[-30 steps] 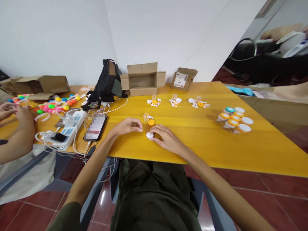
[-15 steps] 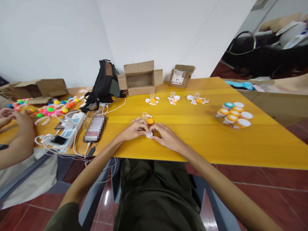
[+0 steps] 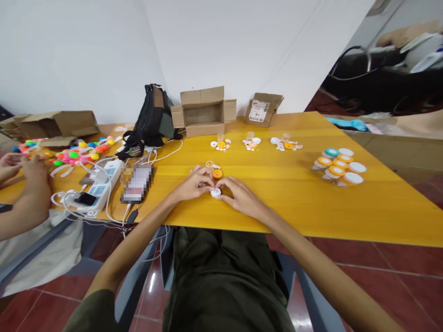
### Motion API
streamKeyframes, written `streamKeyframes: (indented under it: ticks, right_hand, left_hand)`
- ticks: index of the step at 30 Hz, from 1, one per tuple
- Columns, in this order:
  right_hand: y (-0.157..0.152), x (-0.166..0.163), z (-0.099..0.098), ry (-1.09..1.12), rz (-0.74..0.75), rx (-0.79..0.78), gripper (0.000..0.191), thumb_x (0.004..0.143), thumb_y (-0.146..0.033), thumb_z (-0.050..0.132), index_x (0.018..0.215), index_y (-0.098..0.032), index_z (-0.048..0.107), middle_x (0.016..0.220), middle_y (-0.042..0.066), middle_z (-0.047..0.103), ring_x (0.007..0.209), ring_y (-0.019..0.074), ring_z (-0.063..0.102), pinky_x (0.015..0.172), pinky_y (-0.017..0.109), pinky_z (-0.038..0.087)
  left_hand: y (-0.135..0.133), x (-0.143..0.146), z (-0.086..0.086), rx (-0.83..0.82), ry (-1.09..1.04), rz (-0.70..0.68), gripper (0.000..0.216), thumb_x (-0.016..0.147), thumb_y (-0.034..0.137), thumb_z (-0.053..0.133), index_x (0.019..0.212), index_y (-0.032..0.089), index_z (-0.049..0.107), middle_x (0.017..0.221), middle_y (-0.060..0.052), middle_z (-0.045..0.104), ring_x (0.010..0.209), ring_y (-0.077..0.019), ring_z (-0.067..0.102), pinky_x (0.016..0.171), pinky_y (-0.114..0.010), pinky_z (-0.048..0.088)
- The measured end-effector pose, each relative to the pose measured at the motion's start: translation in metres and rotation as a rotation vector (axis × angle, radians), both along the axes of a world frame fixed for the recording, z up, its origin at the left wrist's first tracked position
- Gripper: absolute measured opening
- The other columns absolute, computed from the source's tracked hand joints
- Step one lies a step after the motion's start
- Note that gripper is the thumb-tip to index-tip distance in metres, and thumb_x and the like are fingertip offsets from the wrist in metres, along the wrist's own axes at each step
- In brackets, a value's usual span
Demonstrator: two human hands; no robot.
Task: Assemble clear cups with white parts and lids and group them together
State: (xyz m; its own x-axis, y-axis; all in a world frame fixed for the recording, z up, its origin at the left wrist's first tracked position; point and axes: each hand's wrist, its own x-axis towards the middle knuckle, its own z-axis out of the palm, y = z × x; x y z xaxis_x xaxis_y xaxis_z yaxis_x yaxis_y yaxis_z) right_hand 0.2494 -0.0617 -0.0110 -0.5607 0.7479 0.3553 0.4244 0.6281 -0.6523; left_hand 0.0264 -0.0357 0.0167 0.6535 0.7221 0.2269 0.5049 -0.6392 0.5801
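Observation:
Between the fingertips of both hands, near the table's front edge, is a small white round disc (image 3: 215, 192) with raised detail on top. My left hand (image 3: 197, 183) pinches at its left side with thumb and forefinger. My right hand (image 3: 237, 196) grips its right edge between thumb and fingers. Just beyond the fingers lies an orange round cap (image 3: 217, 174). Behind that cap stand a clear plastic cup (image 3: 209, 164) and a few small white pieces (image 3: 216, 167).
Farther back lie three groups of white and orange parts (image 3: 220, 145). Several lidded jars (image 3: 341, 167) cluster at the right. On the left are a phone (image 3: 137, 183), a power strip (image 3: 104, 189), cables, a backpack (image 3: 148, 117) and another person's hands (image 3: 32, 168). Cardboard boxes (image 3: 204, 129) line the wall.
The white disc now lies flatter, with more of its top face showing. Both hands stay in nearly the same place. The whole view has shifted slightly.

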Motion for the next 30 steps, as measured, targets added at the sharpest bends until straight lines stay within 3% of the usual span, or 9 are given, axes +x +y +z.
streamKeyframes:
  ticks: [30]
  right_hand:
    - [-0.0014, 0.004, 0.0031, 0.0, 0.017, 0.047, 0.006, 0.095, -0.021, 0.06, 0.097, -0.026, 0.061, 0.101, 0.006, 0.07, 0.098, 0.0253, 0.066, 0.09, 0.041, 0.053]
  left_hand:
    - [-0.0015, -0.0027, -0.0034, 0.169, 0.019, -0.106, 0.014, 0.096, 0.026, 0.063, 0.094, 0.022, 0.077, 0.116, -0.009, 0.066, 0.11, -0.0237, 0.058, 0.102, -0.044, 0.043]
